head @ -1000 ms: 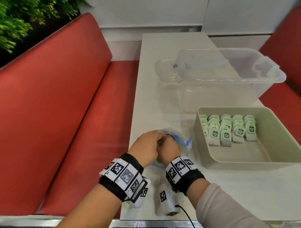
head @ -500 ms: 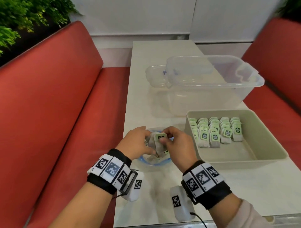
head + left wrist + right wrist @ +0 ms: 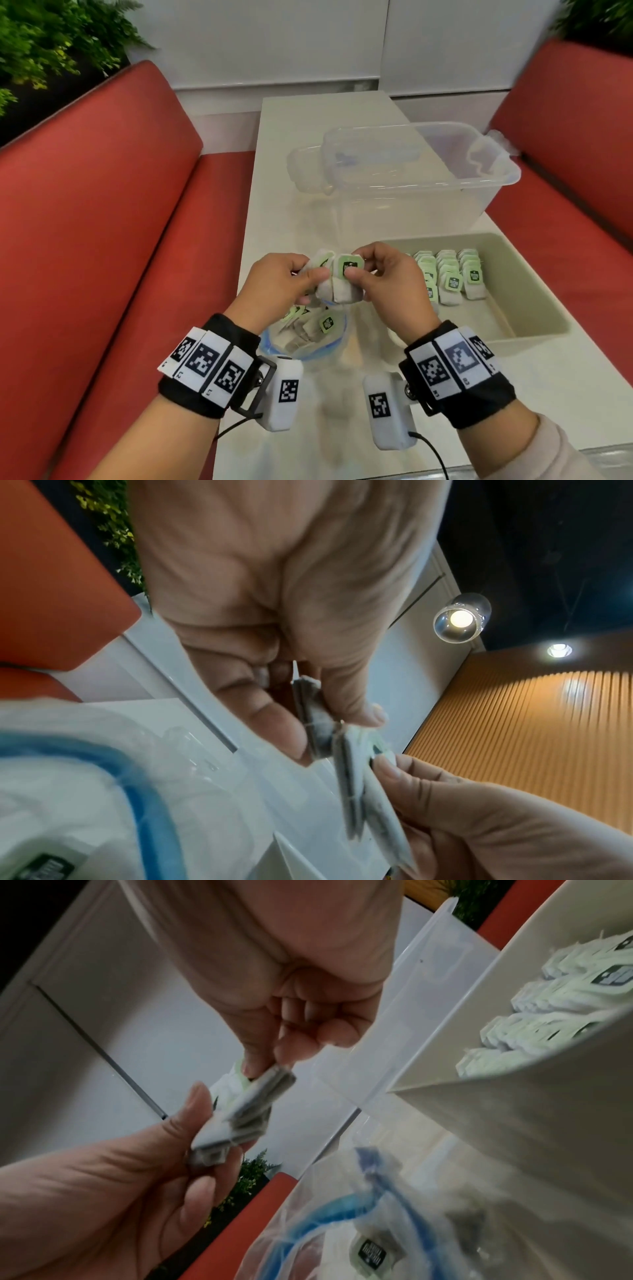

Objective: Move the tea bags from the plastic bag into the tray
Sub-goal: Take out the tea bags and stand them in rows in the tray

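A bunch of tea bags (image 3: 339, 284) with green tags is held just above the clear plastic bag (image 3: 308, 342), which has a blue zip rim and holds more tea bags. My left hand (image 3: 313, 274) pinches the bunch's left side and my right hand (image 3: 356, 265) pinches its right side. In the left wrist view, thumb and fingers clamp the tea bags (image 3: 316, 723). The right wrist view shows my right fingertips on the same tea bags (image 3: 240, 1118). To the right, the beige tray (image 3: 534, 318) holds neat rows of tea bags (image 3: 448, 274).
A clear storage box (image 3: 479, 192) with a loose lid (image 3: 308, 171) stands behind the tray. Red benches (image 3: 120, 257) flank the narrow white table (image 3: 565, 394). The plastic bag stands near the table's left edge.
Both hands were at the bag's mouth a second ago. They have since lifted a bunch of tea bags out and raised it above the bag.
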